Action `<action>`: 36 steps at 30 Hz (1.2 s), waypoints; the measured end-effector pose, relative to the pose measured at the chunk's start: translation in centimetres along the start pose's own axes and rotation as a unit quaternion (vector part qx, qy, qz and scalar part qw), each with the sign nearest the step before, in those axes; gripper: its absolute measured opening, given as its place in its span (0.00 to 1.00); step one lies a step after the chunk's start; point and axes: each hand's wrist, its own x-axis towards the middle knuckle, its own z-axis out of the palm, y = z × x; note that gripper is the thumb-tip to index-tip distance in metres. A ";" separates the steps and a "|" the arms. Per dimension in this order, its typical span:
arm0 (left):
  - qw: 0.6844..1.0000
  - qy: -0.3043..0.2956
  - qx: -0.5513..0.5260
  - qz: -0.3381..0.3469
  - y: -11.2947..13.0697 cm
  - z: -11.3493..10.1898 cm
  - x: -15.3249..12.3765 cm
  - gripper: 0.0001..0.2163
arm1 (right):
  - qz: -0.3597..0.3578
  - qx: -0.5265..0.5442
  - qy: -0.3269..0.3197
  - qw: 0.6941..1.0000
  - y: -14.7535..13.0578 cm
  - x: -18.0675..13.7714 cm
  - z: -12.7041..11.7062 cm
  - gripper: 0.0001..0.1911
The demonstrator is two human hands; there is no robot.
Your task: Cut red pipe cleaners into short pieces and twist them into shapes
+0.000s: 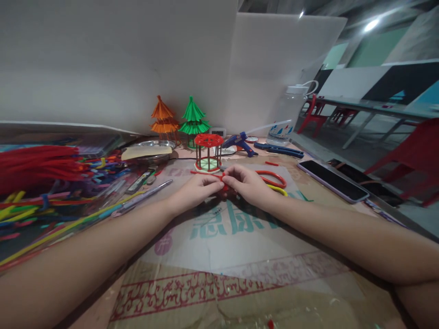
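Both of my hands meet over the middle of the work surface, fingertips pinched around a short red pipe cleaner. My left hand grips it from the left, and a thin red end sticks out beyond those fingers. From the right, my right hand pinches the same piece; fingers cover much of it. Just behind stands a small pavilion frame with a red top ring, dark posts and a pale green base. Scissors with red and yellow handles lie partly behind my right hand.
Orange and green pipe-cleaner roofed models stand at the back. A blue glue gun, pliers, water bottle and phone are to the right. Piled pipe cleaners and a metal dish lie left.
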 end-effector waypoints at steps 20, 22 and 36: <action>0.997 -0.007 0.077 0.022 0.5 -0.1 0.0 0.17 | -0.058 -0.109 0.015 0.992 -0.3 -0.2 -0.3 0.07; 0.997 -0.012 0.078 0.016 0.6 -0.1 0.0 0.16 | -0.050 -0.098 0.014 0.994 -0.2 -0.2 -0.2 0.07; 0.999 -0.022 0.030 0.012 0.7 -0.1 -0.1 0.13 | -0.025 -0.091 0.010 0.995 -0.1 -0.2 -0.2 0.08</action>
